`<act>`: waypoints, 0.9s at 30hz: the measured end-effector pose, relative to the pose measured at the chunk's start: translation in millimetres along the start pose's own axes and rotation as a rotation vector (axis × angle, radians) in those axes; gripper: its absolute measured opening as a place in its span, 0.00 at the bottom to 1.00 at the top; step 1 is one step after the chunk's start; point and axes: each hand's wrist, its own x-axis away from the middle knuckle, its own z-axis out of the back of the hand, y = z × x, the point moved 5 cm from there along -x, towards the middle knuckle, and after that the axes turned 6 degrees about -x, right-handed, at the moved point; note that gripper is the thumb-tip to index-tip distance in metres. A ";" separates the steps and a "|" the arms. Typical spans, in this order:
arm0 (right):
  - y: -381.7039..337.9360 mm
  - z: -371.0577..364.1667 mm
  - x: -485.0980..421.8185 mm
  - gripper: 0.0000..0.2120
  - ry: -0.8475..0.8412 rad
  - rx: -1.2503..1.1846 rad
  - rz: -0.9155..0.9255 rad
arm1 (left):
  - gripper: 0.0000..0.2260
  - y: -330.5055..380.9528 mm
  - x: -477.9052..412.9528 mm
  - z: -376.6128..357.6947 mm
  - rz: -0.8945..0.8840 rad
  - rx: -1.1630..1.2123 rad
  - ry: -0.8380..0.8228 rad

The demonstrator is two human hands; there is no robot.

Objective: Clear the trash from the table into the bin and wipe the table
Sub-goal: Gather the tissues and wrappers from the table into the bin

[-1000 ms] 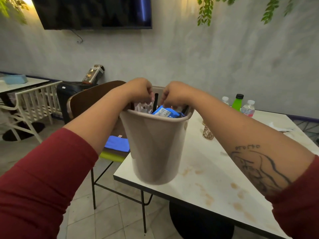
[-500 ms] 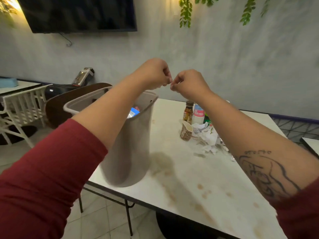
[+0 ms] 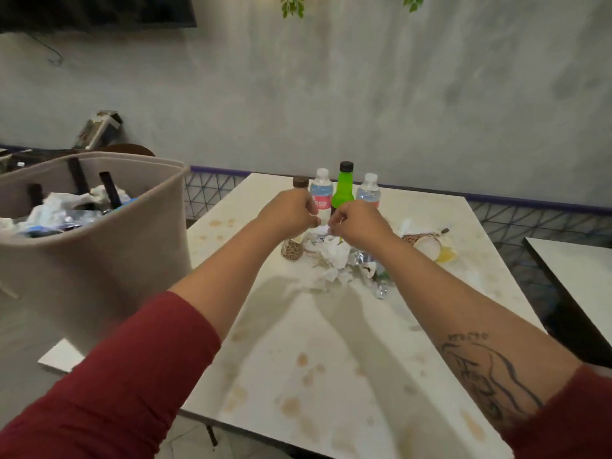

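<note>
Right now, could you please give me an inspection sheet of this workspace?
Surface: white table, spotted with brown stains; yellow spill by the tipped cup.
Job's things: bin at the left corner, holding trash; tissue and foil pile mid-table.
Clutter: green bottle among three other bottles at the far edge; upright patterned cup; tipped cup.
Hands: left hand and right hand over the pile, fingers curled; whether they hold anything cannot be told.
Cables: one cable hanging below the TV.
Surroundings: grey wall, hanging leaves, second table at right.
</note>
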 end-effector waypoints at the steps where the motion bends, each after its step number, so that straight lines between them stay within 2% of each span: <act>1: 10.6 -5.3 -0.2 0.02 -0.011 -0.005 -0.018 | 0.10 -5.0 -3.1 -11.7 0.023 0.004 -0.011; 8: 63.5 -22.0 -0.4 0.08 0.019 -0.047 -0.116 | 0.24 -45.2 -21.7 -78.3 0.198 -0.063 -0.044; 11: 74.4 -28.1 0.6 0.10 -0.003 -0.019 -0.127 | 0.26 -56.3 -28.1 -97.6 0.245 -0.064 -0.030; 16: 85.7 -29.2 6.9 0.10 0.004 -0.015 -0.117 | 0.25 -67.8 -36.1 -116.3 0.306 -0.116 -0.037; 20: 91.7 -24.1 9.8 0.09 0.035 -0.023 -0.110 | 0.18 -72.2 -39.7 -122.9 0.330 -0.144 -0.036; 24: 92.4 -12.5 13.7 0.09 0.112 -0.011 -0.087 | 0.13 -71.3 -39.4 -120.4 0.331 -0.131 0.024; 27: 93.4 5.6 15.2 0.08 0.239 -0.015 -0.032 | 0.10 -67.4 -38.2 -113.8 0.321 -0.132 0.080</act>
